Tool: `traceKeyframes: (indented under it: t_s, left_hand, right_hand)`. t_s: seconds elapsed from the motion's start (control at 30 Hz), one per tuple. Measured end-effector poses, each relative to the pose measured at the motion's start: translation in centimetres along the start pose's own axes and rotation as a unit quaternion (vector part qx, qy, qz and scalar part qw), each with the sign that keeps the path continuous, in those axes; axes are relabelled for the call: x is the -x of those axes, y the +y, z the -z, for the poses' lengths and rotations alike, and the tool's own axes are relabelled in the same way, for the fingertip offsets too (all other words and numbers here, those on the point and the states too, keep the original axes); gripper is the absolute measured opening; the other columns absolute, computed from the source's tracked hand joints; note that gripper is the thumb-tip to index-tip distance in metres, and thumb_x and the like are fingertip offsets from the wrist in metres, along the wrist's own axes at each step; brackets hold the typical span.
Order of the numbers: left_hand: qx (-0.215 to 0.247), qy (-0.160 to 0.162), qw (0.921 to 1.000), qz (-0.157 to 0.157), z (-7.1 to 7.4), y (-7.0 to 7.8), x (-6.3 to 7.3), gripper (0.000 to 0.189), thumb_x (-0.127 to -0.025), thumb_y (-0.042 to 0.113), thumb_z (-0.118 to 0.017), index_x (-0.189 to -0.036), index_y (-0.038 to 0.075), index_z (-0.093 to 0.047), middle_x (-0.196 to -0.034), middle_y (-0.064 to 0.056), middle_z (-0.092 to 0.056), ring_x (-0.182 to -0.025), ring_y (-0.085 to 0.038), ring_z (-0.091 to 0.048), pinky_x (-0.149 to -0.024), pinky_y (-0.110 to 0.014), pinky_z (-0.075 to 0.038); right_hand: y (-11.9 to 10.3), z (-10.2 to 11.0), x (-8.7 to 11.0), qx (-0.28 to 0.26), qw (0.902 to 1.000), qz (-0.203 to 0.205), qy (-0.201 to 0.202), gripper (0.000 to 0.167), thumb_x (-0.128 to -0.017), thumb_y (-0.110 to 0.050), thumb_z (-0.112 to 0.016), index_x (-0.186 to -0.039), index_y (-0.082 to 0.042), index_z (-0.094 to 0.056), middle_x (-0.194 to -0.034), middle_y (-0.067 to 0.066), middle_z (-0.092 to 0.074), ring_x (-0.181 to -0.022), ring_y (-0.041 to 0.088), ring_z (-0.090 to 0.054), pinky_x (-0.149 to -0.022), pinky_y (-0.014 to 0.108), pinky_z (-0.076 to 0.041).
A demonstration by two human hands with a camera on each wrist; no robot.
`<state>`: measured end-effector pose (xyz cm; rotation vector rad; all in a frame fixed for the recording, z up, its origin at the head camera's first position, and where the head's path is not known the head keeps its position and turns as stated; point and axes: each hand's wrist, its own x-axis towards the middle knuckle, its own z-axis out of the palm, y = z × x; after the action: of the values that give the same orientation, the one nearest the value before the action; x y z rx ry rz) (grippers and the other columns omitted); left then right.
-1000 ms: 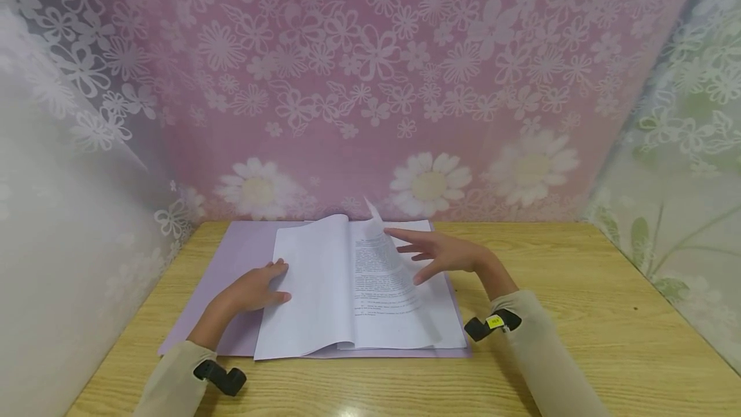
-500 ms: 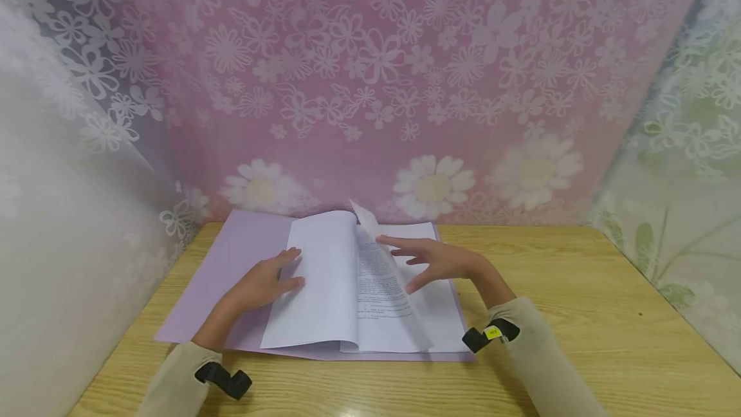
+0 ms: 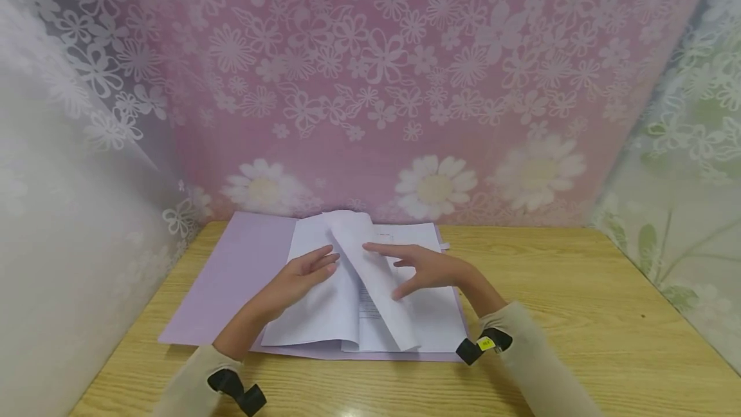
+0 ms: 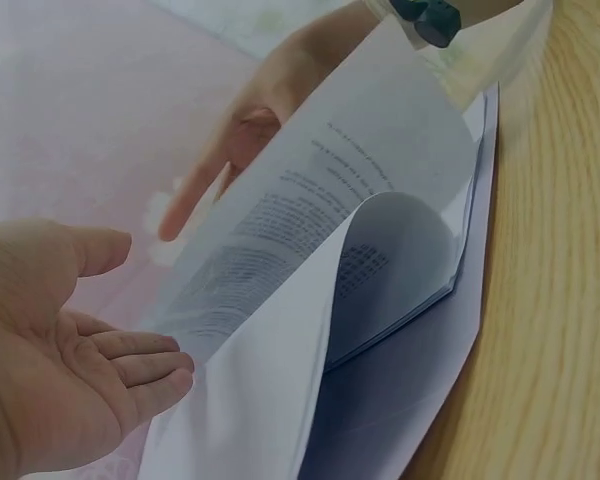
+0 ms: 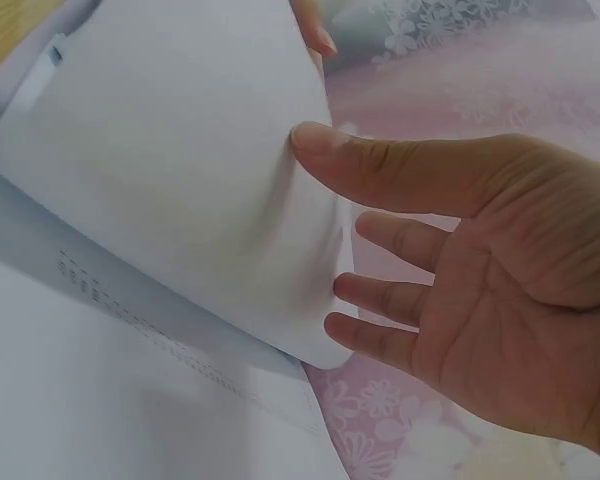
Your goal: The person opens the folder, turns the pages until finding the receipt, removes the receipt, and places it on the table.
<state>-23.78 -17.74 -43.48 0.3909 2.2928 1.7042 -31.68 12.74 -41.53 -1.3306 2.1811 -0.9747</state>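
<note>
A lavender folder (image 3: pixel 237 269) lies spread on the table, holding white printed sheets. One sheet (image 3: pixel 379 288) stands raised and curled, slanting across the middle of the pages. The right hand (image 3: pixel 431 267) touches it with spread fingers; in the right wrist view the thumb (image 5: pixel 325 140) lies against its blank back. Left of the sheet, the left hand (image 3: pixel 298 282) hovers over the turned pages (image 3: pixel 318 314), palm facing the raised sheet and fingers loosely extended, holding nothing. In the left wrist view, printed text shows on the near face of the raised sheet (image 4: pixel 310 170).
The wooden table (image 3: pixel 550 314) extends to both sides and in front of the folder. A pink floral curtain (image 3: pixel 347 166) hangs right behind it, with pale side curtains. Black wrist cameras (image 3: pixel 237 391) sit on beige sleeves (image 3: pixel 521 352).
The raised sheet has swung leftward, now showing its blank back. The right hand has moved left with it. The left hand has lifted from the turned pages and shifted right toward the sheet.
</note>
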Motion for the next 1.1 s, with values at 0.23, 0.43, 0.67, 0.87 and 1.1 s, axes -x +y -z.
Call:
traceKeyframes:
  t_s: [0.23,0.43,0.67,0.87,1.1]
  left_hand:
    - [0.035,0.047,0.9979,0.026,-0.4,-0.3,-0.4,0.074,-0.106,0.032,-0.055,-0.162,0.000,-0.018,-0.161,-0.022,-0.039,-0.148,-0.034,-0.041,-0.122,-0.049,-0.033]
    - [0.094,0.067,0.9932,0.018,-0.4,-0.5,-0.9,0.073,-0.104,0.027,-0.059,-0.160,-0.002,-0.022,-0.154,-0.024,-0.047,-0.143,-0.033,-0.050,-0.114,-0.040,-0.044]
    - [0.086,0.103,0.9908,0.014,-0.7,-0.4,-0.8,0.070,-0.102,0.015,-0.062,-0.158,-0.004,-0.026,-0.149,-0.023,-0.054,-0.137,-0.033,-0.055,-0.111,-0.040,-0.049]
    - [0.060,0.159,0.9845,0.043,-0.7,-0.5,-0.7,0.062,-0.100,0.006,-0.061,-0.155,-0.006,-0.034,-0.140,-0.026,-0.061,-0.128,-0.036,-0.063,-0.105,-0.042,-0.054]
    - [0.018,0.193,0.9766,0.092,1.2,-0.8,-0.5,0.059,-0.099,0.009,-0.063,-0.150,-0.010,-0.040,-0.132,-0.025,-0.067,-0.115,-0.033,-0.071,-0.100,-0.042,-0.056]
  right_hand:
    - [-0.6,-1.3,-0.9,0.003,0.9999,0.013,0.000,0.094,-0.087,-0.023,-0.082,-0.163,-0.022,-0.028,-0.170,-0.006,-0.026,-0.157,0.022,-0.024,-0.121,0.052,-0.037]
    - [-1.3,-2.1,-1.3,-0.005,0.9996,0.028,0.004,0.090,-0.089,-0.021,-0.080,-0.163,-0.021,-0.029,-0.169,-0.005,-0.027,-0.157,0.021,-0.025,-0.121,0.052,-0.037]
    - [-1.6,-2.9,-1.7,0.001,0.9992,0.040,0.007,0.086,-0.092,-0.024,-0.078,-0.163,-0.021,-0.029,-0.169,-0.005,-0.028,-0.156,0.019,-0.027,-0.119,0.053,-0.038]
    - [-1.5,-2.9,-1.7,0.000,0.9990,0.044,0.011,0.085,-0.092,-0.023,-0.077,-0.162,-0.021,-0.029,-0.169,-0.004,-0.028,-0.156,0.020,-0.027,-0.120,0.052,-0.038]
    - [-1.3,-1.9,-1.2,0.011,0.9986,0.040,0.033,0.085,-0.092,-0.021,-0.078,-0.162,-0.022,-0.030,-0.169,-0.004,-0.029,-0.156,0.022,-0.028,-0.120,0.054,-0.037]
